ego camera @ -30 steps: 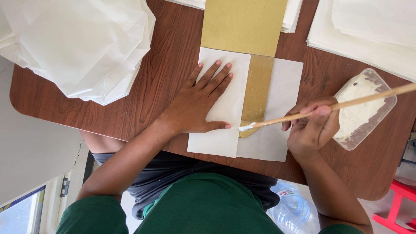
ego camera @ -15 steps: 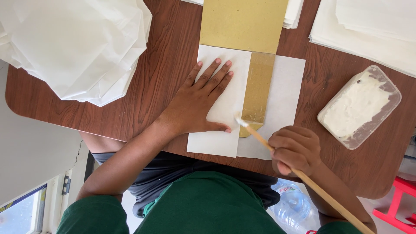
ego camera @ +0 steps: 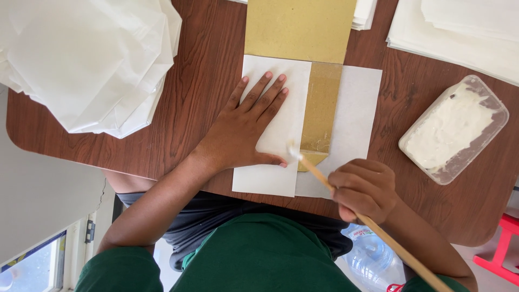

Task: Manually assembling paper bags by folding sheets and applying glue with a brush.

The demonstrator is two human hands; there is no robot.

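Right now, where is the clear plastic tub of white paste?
In the head view, the clear plastic tub of white paste stands at the right side of the brown wooden table, right of the white paper sheet and beyond the right hand.

Paper-craft workshop: paper stacks (ego camera: 86,59), paste tub (ego camera: 454,130)

One head-worn camera looks straight down, close over the wooden table (ego camera: 178,108).

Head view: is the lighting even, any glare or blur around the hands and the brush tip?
Head view: soft daylight, even across the table; the white sheets at upper left are nearly washed out. Left hand is sharp; right hand and the brush tip are slightly soft. Mild sheen on the gold strip; shadows faint.
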